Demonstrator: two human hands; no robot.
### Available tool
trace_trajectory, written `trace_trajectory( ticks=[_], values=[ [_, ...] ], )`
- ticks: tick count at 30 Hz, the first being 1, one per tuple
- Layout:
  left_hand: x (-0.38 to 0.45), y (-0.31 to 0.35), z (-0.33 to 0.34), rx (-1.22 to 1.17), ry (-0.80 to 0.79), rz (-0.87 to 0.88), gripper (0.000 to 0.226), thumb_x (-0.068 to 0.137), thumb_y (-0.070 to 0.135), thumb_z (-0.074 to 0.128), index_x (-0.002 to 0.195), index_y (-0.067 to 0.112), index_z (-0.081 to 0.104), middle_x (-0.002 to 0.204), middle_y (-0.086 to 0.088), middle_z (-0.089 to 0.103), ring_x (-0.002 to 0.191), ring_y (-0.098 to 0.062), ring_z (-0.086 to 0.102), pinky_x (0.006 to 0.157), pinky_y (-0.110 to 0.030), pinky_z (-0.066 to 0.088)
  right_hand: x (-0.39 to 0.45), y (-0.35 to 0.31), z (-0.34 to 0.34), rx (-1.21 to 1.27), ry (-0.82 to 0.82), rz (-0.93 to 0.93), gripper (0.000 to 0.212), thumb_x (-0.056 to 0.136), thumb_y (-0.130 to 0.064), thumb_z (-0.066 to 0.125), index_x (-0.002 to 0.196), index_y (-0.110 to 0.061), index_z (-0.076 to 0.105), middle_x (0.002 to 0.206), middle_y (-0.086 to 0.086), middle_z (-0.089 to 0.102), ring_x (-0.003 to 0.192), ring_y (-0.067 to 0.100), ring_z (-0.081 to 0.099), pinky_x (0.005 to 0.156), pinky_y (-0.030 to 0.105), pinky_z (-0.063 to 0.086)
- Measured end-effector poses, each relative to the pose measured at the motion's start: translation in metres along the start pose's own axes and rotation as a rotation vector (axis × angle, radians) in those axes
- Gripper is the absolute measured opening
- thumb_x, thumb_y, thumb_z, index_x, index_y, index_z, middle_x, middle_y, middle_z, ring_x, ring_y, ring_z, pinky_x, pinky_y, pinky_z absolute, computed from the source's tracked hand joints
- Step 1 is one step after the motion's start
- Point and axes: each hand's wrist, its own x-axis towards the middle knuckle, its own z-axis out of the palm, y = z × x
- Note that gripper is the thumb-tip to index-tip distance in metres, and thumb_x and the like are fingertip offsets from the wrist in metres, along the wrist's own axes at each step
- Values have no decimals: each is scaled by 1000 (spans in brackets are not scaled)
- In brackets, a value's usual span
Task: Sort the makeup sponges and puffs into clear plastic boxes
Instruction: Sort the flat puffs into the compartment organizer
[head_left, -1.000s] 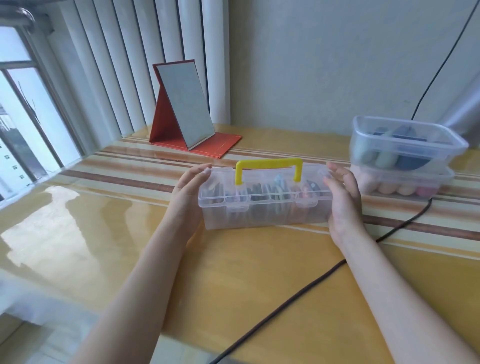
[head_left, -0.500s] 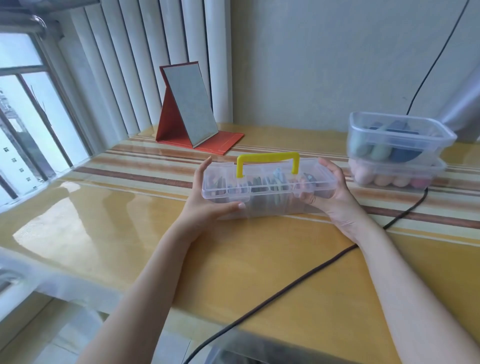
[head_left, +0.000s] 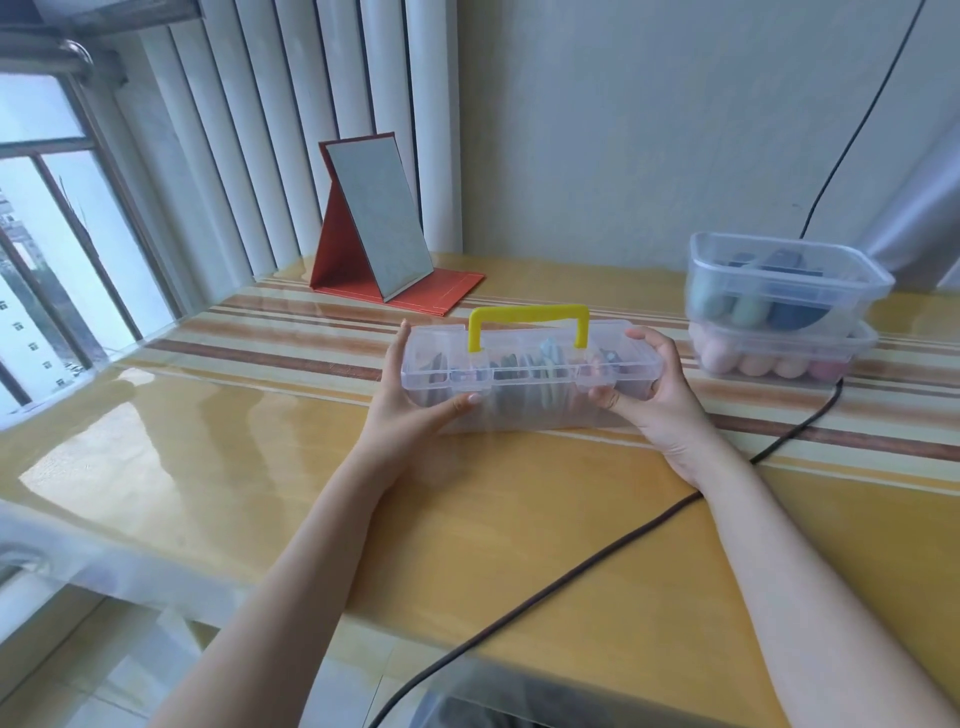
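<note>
Both hands grip one long clear plastic box with a yellow carrying handle (head_left: 530, 364), one at each end, over the glossy yellow bench (head_left: 467, 519). The left hand (head_left: 410, 410) wraps the box's left end: its thumb (head_left: 457, 406) lies along the near wall and its fingers reach up behind the far edge. The right hand (head_left: 654, 400) clasps the right end the same way, thumb on the near face, fingers curled over the top corner. The lid is shut, the yellow handle (head_left: 529, 326) stands upright on top, and through the clear walls show flat round puffs (head_left: 524, 382) in grey, dark and pale blue, standing on edge in a row. Whether the box's base touches the bench or is lifted slightly cannot be told.

Past the right hand, near but apart from it, two clear rectangular lidded plastic tubs are stacked. The upper tub (head_left: 779, 286) holds green, grey and dark blue sponges; the lower tub (head_left: 779, 353) holds rounded pink and peach sponges. A black cable (head_left: 571, 571) runs across the bench under the right forearm and onward beside the stacked tubs. Beyond the left hand, well apart, a folding red-backed stand mirror (head_left: 384, 228) stands tilted against white vertical blind slats (head_left: 291, 130), with a window (head_left: 47, 249) further to the left.
</note>
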Motion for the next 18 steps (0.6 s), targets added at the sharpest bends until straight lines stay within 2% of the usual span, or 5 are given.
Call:
trace_trajectory(
  ticks=[6, 8, 11, 15, 18],
  values=[
    [10, -9, 6, 122, 165, -32, 78, 79, 37, 73, 142, 20, 30, 135, 1, 52, 123, -18, 49, 99, -32, 40, 11, 3, 21, 218, 21, 96, 80, 77, -38, 76, 142, -48, 30, 150, -22, 24, 139, 5, 26, 114, 35, 23],
    [19, -10, 10, 28, 94, -65, 80, 78, 41, 73, 141, 21, 29, 136, 2, 51, 123, -16, 49, 103, -34, 39, 23, 5, 24, 278, 126, 153, 72, 82, -49, 62, 145, -44, 29, 154, -18, 26, 140, 5, 27, 113, 33, 20],
    [46, -7, 25, -90, 30, -98, 74, 84, 47, 65, 141, 20, 27, 137, 6, 44, 129, -14, 42, 106, -33, 34, 48, 12, 20, 241, 287, 159, 54, 98, -38, 48, 149, -31, 29, 155, -12, 29, 139, 6, 28, 103, 25, 21],
    [104, -7, 60, -134, 55, -130, 77, 88, 54, 55, 146, 18, 20, 148, 2, 33, 135, -17, 32, 109, -35, 28, 97, 18, 8, 222, 408, 141, 50, 99, -27, 47, 147, -22, 34, 151, -6, 37, 136, 9, 35, 99, 22, 24],
    [148, -5, 87, -212, 89, -122, 75, 87, 54, 57, 145, 20, 24, 135, 11, 38, 125, -9, 37, 101, -28, 30, 135, 19, 0, 253, 502, 126, 47, 100, -21, 45, 146, -19, 37, 137, -9, 44, 119, 3, 42, 95, 18, 27]
  ],
)
